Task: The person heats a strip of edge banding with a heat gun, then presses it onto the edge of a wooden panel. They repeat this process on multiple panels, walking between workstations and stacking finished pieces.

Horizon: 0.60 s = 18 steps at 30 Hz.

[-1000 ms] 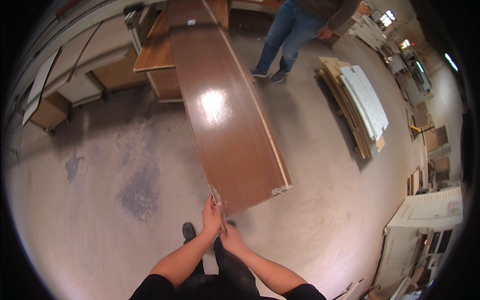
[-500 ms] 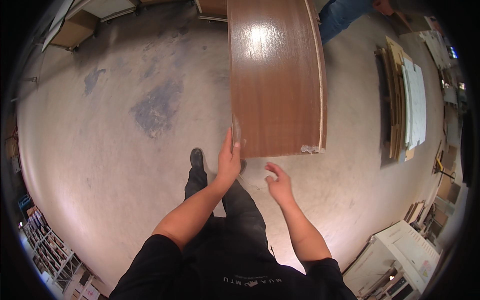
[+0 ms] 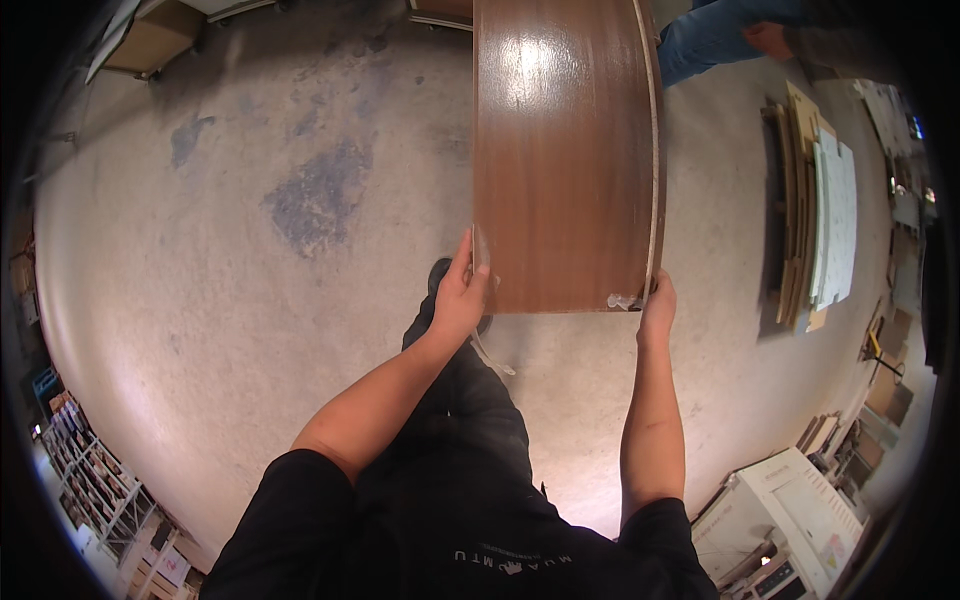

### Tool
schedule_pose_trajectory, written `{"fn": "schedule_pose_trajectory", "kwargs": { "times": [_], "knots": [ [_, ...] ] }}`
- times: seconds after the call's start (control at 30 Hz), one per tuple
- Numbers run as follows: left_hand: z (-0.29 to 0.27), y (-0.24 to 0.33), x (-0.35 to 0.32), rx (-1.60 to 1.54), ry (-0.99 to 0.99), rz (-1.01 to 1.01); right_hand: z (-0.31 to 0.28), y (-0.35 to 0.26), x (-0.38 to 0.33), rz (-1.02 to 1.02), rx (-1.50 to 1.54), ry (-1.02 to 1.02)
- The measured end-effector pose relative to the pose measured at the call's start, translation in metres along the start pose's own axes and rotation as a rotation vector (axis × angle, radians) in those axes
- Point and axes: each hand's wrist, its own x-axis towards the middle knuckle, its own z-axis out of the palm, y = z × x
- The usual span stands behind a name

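A long brown wood-grain panel (image 3: 565,210) with a glossy top stretches away from me, its far end out of the frame. On its left edge, close to the near corner, my left hand (image 3: 463,300) is closed with the fingers pointing forward along the side. My right hand (image 3: 657,305) wraps the right edge at the opposite near corner, and its fingertips are partly hidden by the panel. A pale strip runs along the right edge. Crumpled clear film (image 3: 622,301) clings to the near right corner.
Another person's blue-trousered leg (image 3: 705,40) is beyond the panel's right side. A stack of boards (image 3: 825,220) lies on the floor to the right. A white machine cabinet (image 3: 785,515) stands at lower right, a metal rack (image 3: 105,485) at lower left, and wheeled carts (image 3: 150,40) at far left.
My right hand has moved right and forward from the free space before the near edge and taken hold of the right corner. The left hand keeps its grip. In view, the panel shifts slightly right.
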Motion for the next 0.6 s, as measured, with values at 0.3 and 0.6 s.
{"fn": "schedule_pose_trajectory", "kwargs": {
  "times": [0.3,0.6],
  "knots": [
    [0.004,-0.003,-0.004,-0.023,0.096,-0.065,0.013,-0.018,0.009,0.013,-0.412,0.034],
    [0.014,-0.016,-0.008,0.001,0.289,0.016,0.010,-0.016,0.009,0.029,-0.386,0.008]
  ]
}}
